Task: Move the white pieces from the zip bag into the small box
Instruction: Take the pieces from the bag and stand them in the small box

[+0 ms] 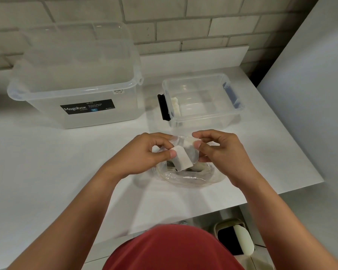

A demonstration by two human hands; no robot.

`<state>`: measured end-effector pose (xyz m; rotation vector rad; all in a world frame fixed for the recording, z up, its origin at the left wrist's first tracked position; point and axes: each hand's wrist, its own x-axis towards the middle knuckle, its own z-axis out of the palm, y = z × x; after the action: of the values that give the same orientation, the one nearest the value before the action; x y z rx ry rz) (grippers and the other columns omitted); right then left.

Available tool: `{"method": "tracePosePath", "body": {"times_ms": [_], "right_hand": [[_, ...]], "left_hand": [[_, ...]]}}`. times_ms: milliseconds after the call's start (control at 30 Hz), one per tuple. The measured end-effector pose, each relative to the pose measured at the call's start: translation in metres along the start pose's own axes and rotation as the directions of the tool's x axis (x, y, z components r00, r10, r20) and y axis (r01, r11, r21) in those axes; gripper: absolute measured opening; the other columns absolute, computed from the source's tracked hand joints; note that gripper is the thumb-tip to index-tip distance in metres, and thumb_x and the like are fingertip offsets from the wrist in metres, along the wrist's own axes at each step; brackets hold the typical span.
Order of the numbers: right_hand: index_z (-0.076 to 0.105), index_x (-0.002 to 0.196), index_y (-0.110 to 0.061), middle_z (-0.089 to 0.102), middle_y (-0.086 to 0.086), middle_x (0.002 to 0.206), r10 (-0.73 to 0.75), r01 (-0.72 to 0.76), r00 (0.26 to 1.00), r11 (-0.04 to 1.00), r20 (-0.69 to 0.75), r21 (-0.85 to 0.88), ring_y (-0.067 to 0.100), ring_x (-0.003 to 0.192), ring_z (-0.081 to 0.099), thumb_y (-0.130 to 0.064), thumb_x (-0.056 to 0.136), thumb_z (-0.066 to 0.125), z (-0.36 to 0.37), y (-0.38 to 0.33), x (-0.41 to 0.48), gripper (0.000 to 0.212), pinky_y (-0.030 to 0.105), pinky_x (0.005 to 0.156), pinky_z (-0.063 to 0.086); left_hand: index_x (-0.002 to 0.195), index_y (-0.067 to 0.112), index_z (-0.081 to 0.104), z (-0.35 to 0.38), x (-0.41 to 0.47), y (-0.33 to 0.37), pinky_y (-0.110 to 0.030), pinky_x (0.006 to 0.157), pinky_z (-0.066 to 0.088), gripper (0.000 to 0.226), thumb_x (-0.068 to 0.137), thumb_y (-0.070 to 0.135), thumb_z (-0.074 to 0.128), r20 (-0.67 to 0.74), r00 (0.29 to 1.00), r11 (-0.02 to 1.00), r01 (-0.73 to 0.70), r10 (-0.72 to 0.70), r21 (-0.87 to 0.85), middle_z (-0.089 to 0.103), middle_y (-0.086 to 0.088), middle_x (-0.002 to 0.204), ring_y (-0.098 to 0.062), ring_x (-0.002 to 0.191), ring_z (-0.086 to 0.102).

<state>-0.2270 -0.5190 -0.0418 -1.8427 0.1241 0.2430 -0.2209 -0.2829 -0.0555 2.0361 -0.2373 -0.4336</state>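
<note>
Two hands meet over the middle of the white table (47, 162), close together, with the zip bag (191, 177) between them. The left hand (144, 154) pinches a white piece (181, 160) between thumb and curled fingers; the block sits at the bag's raised mouth, and whether it is fully clear of the plastic cannot be told. The right hand (220, 151) pinches the upper edge of the bag with thumb and forefinger, holding that side up. The lower part of the bag rests crumpled on the table just below both hands, and something pale and something dark show through it.

Just beyond the hands stands the small box (203, 78), clear and lidless, with a black latch (163, 108) on its left end and a bluish one on its right. Some white pieces (175, 106) already lie inside it against the left wall.

To the left of it, apart from it, stands a large clear box (76, 114) with its lid on and a dark label (87, 108) reading Megabox. A pale brick wall (183, 20) runs behind the table.
</note>
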Motion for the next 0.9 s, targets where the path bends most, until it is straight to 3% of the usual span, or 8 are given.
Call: {"method": "tracePosePath", "body": {"times_ms": [133, 233, 333, 433, 600, 700, 767, 900], "right_hand": [[0.078, 0.101, -0.026, 0.074, -0.009, 0.083, -0.076, 0.083, 0.996, 0.978, 0.04, -0.192, 0.015, 0.067, 0.074, -0.017, 0.091, 0.078, 0.005, 0.002, 0.0, 0.013, 0.04, 0.078, 0.064], [0.08, 0.095, -0.026, 0.075, -0.009, 0.082, -0.098, 0.114, 0.991, 0.971, 0.087, -0.209, 0.014, 0.068, 0.073, -0.016, 0.091, 0.078, 0.008, 0.002, -0.001, 0.011, 0.043, 0.078, 0.064], [0.081, 0.095, -0.023, 0.076, -0.005, 0.081, -0.057, 0.065, 0.996, 0.99, 0.071, -0.124, 0.015, 0.066, 0.072, -0.013, 0.092, 0.076, 0.01, 0.001, -0.002, 0.011, 0.041, 0.077, 0.065], [0.079, 0.101, -0.024, 0.074, -0.001, 0.089, -0.031, 0.03, 0.999, 0.998, -0.013, -0.046, 0.014, 0.064, 0.073, -0.009, 0.093, 0.074, 0.007, 0.001, -0.001, 0.017, 0.037, 0.078, 0.065], [0.08, 0.106, -0.021, 0.062, 0.007, 0.092, 0.042, -0.037, 0.998, 0.994, -0.047, 0.105, 0.014, 0.067, 0.073, 0.007, 0.088, 0.065, 0.002, 0.003, -0.005, 0.037, 0.047, 0.091, 0.062], [0.08, 0.095, -0.009, 0.068, 0.022, 0.097, 0.055, -0.047, 0.998, 0.979, -0.038, 0.198, 0.016, 0.072, 0.073, 0.012, 0.088, 0.06, 0.003, 0.004, -0.008, 0.029, 0.044, 0.092, 0.062], [0.073, 0.09, -0.002, 0.066, 0.022, 0.091, 0.079, -0.063, 0.996, 0.952, -0.042, 0.299, 0.021, 0.074, 0.073, 0.013, 0.088, 0.062, 0.004, 0.005, -0.009, 0.018, 0.041, 0.088, 0.062], [0.059, 0.1, -0.004, 0.058, 0.02, 0.082, 0.131, -0.089, 0.99, 0.848, -0.045, 0.522, 0.03, 0.08, 0.074, 0.016, 0.089, 0.062, 0.006, 0.007, -0.01, 0.023, 0.033, 0.078, 0.062]], "left_hand": [[0.09, 0.034, 0.083, 0.0, 0.002, 0.002, -0.023, 0.089, 0.049, 0.005, 0.086, 0.032, 0.081, 0.005, 1.0, 1.0, -0.005, 0.005, 0.001, 0.066, 0.024, 0.128, 0.009, 0.113, 0.062], [0.088, 0.034, 0.083, 0.001, 0.004, 0.002, -0.025, 0.09, 0.049, 0.006, 0.082, 0.034, 0.084, -0.049, 0.999, 1.0, 0.013, -0.012, 0.027, 0.067, 0.023, 0.126, 0.011, 0.112, 0.061], [0.083, 0.032, 0.082, 0.002, 0.005, -0.001, -0.026, 0.079, 0.047, 0.005, 0.081, 0.035, 0.085, -0.091, 0.996, 1.0, 0.026, -0.025, 0.012, 0.07, 0.02, 0.123, 0.008, 0.111, 0.063], [0.083, 0.032, 0.081, 0.002, 0.004, -0.003, -0.027, 0.082, 0.049, 0.004, 0.083, 0.036, 0.083, -0.076, 0.997, 1.0, 0.029, -0.029, -0.002, 0.069, 0.022, 0.122, 0.006, 0.113, 0.062], [0.083, 0.03, 0.08, 0.001, 0.003, -0.005, -0.023, 0.077, 0.046, 0.005, 0.086, 0.034, 0.08, -0.049, 0.998, 0.998, 0.037, -0.04, -0.054, 0.069, 0.025, 0.122, 0.001, 0.112, 0.064], [0.082, 0.029, 0.079, 0.001, 0.004, -0.006, -0.023, 0.076, 0.045, 0.006, 0.088, 0.032, 0.079, -0.043, 0.998, 0.997, 0.04, -0.044, -0.072, 0.069, 0.028, 0.121, 0.0, 0.113, 0.064], [0.082, 0.029, 0.079, 0.001, 0.004, -0.006, -0.023, 0.076, 0.045, 0.007, 0.088, 0.031, 0.078, -0.037, 0.999, 0.997, 0.036, -0.039, -0.075, 0.069, 0.027, 0.122, 0.0, 0.114, 0.064], [0.08, 0.028, 0.077, 0.0, 0.004, -0.006, -0.025, 0.076, 0.045, 0.01, 0.089, 0.031, 0.077, -0.048, 0.998, 0.996, 0.046, -0.049, -0.076, 0.069, 0.027, 0.122, 0.0, 0.114, 0.064]]}}
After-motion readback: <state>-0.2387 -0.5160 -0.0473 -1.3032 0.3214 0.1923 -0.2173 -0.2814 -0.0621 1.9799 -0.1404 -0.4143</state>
